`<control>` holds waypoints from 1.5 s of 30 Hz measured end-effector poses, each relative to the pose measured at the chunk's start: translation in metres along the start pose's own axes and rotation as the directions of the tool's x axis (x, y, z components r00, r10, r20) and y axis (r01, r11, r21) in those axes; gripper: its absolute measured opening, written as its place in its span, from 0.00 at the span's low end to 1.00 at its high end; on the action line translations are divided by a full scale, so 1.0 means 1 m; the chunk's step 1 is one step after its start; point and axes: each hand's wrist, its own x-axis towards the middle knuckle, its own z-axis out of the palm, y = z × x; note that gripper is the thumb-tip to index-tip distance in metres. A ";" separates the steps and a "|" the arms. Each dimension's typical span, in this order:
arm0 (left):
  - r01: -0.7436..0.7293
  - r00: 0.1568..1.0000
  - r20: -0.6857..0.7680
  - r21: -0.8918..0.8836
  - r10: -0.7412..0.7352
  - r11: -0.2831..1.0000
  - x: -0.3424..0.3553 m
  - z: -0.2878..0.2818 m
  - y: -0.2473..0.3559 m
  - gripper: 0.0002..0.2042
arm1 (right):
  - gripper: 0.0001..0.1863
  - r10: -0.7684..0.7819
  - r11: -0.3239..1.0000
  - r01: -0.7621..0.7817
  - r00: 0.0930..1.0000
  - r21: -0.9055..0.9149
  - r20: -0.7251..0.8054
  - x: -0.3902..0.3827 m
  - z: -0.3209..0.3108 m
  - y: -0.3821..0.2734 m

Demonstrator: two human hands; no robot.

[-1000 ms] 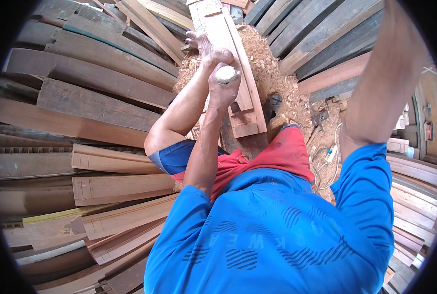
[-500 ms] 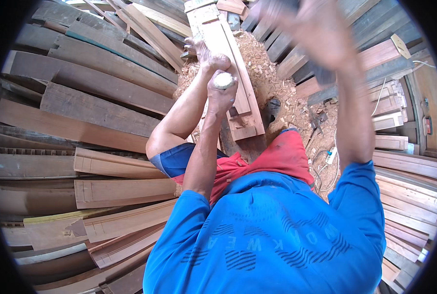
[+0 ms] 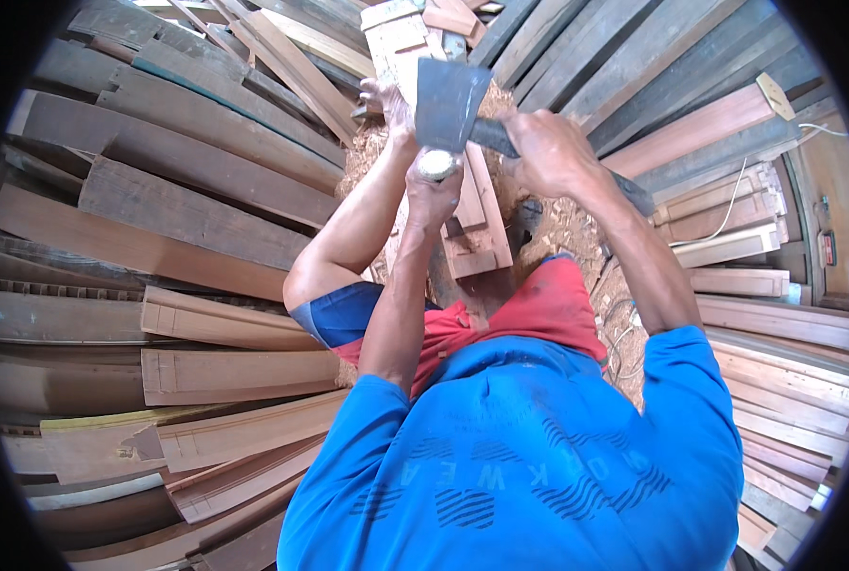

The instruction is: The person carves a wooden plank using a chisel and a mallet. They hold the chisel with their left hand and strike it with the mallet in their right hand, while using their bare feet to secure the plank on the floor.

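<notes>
My left hand [image 3: 436, 198] is closed around an upright chisel [image 3: 437, 166]; its pale, worn round butt shows above the fist, and most of the tool is hidden. Beneath it lies a long reddish wooden workpiece [image 3: 496, 214] with a recess near its close end. My right hand [image 3: 550, 152] grips the dark handle of a hatchet [image 3: 451, 103]. The hatchet's broad grey head is held flat side up, just over and beyond the chisel butt; I cannot tell whether they touch. My bare left foot [image 3: 391, 103] rests against the workpiece's left side.
Wood chips [image 3: 576, 228] cover the floor around the workpiece. Stacked boards [image 3: 196, 209] line the left, and more planks [image 3: 624, 67] lie at the far right. White cables [image 3: 624, 333] lie on the floor by my right knee. A wooden door [image 3: 829, 205] stands at the right edge.
My right hand, raised and blurred before, has come down and left with the hatchet to the chisel butt. My left hand has stayed nearly in place.
</notes>
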 end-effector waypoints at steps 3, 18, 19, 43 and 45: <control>-0.008 0.999 0.035 0.013 0.007 1.000 -0.006 -0.001 -0.001 0.07 | 0.30 -0.195 0.879 0.360 0.869 0.312 -0.455 -0.013 0.022 0.010; -0.217 0.975 -0.031 0.108 0.221 0.970 0.005 -0.023 0.044 0.08 | 0.16 -0.134 0.640 0.445 0.867 0.626 -0.480 -0.094 0.158 0.005; -0.190 0.981 -0.028 0.099 0.194 0.977 0.007 -0.023 0.040 0.09 | 0.16 -0.115 0.625 0.434 0.874 0.649 -0.473 -0.094 0.158 0.004; -0.145 0.989 0.030 0.151 0.142 0.978 0.009 -0.009 0.015 0.08 | 0.12 0.010 0.668 0.429 0.812 0.608 -0.583 -0.077 0.118 0.005; -0.107 0.994 0.015 0.138 0.106 0.985 0.007 -0.014 0.012 0.08 | 0.14 0.086 0.599 0.512 0.723 0.615 -0.686 -0.069 0.072 -0.014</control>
